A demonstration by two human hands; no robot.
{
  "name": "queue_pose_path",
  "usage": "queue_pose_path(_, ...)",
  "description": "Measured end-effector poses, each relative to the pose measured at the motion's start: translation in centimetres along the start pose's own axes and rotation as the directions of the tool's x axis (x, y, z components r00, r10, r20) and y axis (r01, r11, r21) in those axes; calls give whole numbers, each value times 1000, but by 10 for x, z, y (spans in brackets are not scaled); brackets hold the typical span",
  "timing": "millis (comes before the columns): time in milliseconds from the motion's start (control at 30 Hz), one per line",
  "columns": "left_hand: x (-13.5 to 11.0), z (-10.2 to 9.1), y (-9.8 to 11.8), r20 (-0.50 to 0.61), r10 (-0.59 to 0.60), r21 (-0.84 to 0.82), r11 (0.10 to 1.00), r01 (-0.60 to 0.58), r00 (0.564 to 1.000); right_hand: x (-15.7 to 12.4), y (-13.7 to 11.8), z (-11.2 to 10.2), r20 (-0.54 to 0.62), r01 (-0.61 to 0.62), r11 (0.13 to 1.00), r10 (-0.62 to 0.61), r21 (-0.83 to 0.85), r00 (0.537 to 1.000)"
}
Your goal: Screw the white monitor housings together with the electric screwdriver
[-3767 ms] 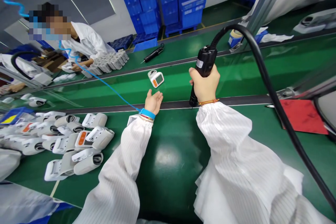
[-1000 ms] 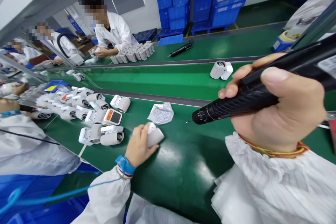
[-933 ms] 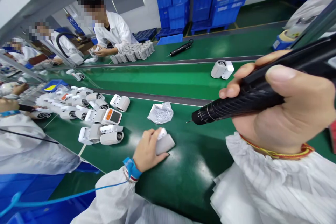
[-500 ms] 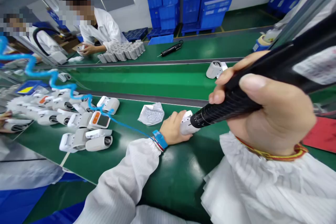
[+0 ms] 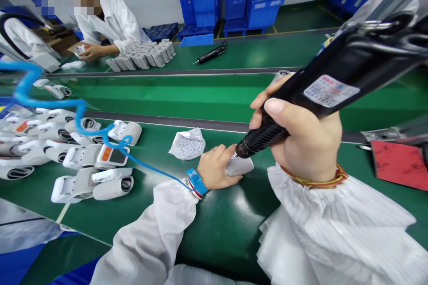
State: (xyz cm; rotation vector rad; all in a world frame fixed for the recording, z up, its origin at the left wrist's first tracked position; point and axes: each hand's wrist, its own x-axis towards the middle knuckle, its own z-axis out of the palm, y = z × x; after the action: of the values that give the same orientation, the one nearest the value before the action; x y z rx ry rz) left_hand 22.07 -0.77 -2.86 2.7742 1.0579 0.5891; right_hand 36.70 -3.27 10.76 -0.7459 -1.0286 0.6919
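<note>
My right hand is wrapped round a black electric screwdriver, which slants down to the left. Its tip meets a small white-grey wrist blood pressure monitor, its cuff rolled up, on the green bench. My left hand grips that monitor from the left, fingers partly hiding it. A blue wrist strap with a coiled blue cord is on my left wrist. Just beyond that hand lies an open plastic bag of small screws.
Several more monitors with rolled cuffs crowd the bench at left. Across the green channel, a co-worker in white handles a part beside rows of grey pieces. Another screwdriver lies there. A red sheet is at right.
My view has shifted, so the bench items appear further left. The screwdriver has swung more upright and my right hand sits further left, its tip still at the monitor. My left hand keeps its hold.
</note>
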Motion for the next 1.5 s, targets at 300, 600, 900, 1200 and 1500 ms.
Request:
queue_pose_path(300,0,0,0,11,-10,22,1000,10,1000,1,9,1,15,-11,999,11,-33,1000)
queue_pose_path(600,2,-5,0,61,-57,-11,998,58,997,-2,9,2,3,26,999,-26,-39,1000)
queue_pose_path(900,2,-4,2,66,-79,6,997,79,995,-1,15,3,5,39,996,-39,-84,999)
queue_pose_path(1200,3,-7,4,87,-87,15,996,86,992,0,19,6,-9,68,990,-70,-121,998)
queue_pose_path(1500,3,-9,5,105,-99,-10,995,101,990,1,21,6,-33,52,993,-56,-108,998)
